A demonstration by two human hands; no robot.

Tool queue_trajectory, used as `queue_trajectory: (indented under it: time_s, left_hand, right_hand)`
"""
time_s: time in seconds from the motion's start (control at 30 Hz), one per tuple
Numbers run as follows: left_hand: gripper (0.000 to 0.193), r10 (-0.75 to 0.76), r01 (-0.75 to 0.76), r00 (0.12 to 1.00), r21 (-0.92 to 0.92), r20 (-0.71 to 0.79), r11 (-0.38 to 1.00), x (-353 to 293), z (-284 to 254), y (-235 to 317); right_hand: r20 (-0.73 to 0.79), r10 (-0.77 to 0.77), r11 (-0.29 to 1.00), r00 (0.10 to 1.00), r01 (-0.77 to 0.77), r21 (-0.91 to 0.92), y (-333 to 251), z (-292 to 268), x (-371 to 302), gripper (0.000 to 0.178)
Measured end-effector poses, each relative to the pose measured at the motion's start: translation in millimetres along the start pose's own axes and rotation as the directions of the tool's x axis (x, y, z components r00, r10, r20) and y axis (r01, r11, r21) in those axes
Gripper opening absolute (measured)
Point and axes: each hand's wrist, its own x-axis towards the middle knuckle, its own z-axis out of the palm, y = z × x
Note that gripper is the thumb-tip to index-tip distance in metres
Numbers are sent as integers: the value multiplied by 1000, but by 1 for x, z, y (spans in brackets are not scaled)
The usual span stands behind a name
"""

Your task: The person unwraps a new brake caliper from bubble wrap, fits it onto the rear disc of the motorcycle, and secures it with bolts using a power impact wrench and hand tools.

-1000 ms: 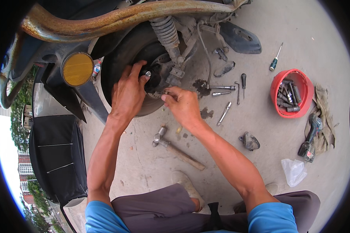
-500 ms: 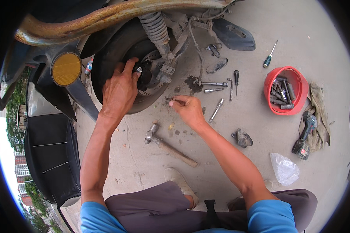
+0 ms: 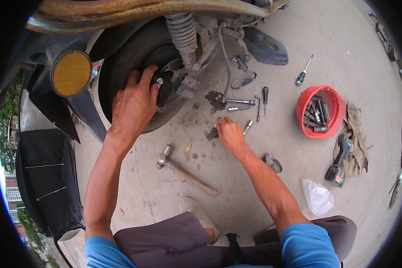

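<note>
My left hand is at the hub of the dark wheel, its fingers bent round a dark part beside a shiny bolt end. What lies between thumb and forefinger is mostly hidden. Over the concrete, my right hand has its fingers closed together; whatever they may hold cannot be made out. Just past that hand, a silver socket bar shows in part. Beyond it lie a socket wrench, a short silver bar, a hex key and a black-handled screwdriver.
A ball-peen hammer lies in front of me. To the right are a red helmet-shaped bowl of sockets, a cordless driver, a rag and a plastic bag. A rusty tube crosses above the wheel.
My right hand has moved right and slightly nearer, away from the wheel; the small dark piece seen at its fingertips no longer shows clearly. The left hand stays at the hub.
</note>
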Motion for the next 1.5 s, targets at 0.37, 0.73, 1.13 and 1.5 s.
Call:
queue_trajectory:
  time_s: [0.37,0.73,1.13,1.5]
  left_hand:
    - [38,18,-19,999,-12,-32,1000,-3,2,-3]
    - [40,37,-39,998,-41,-49,998,-3,5,-6]
    - [39,26,-27,999,-28,-32,999,-1,3,-4]
    - [38,-28,29,1000,-80,10,996,-2,0,1]
  right_hand:
    - [71,208,935,975,-177,-307,-11,34,91,61]
    - [34,202,946,979,-186,-266,3,39,95,14]
    - [-51,188,982,981,-186,42,3,10,40,20]
    - [87,137,952,987,-107,-288,14,34,78,41]
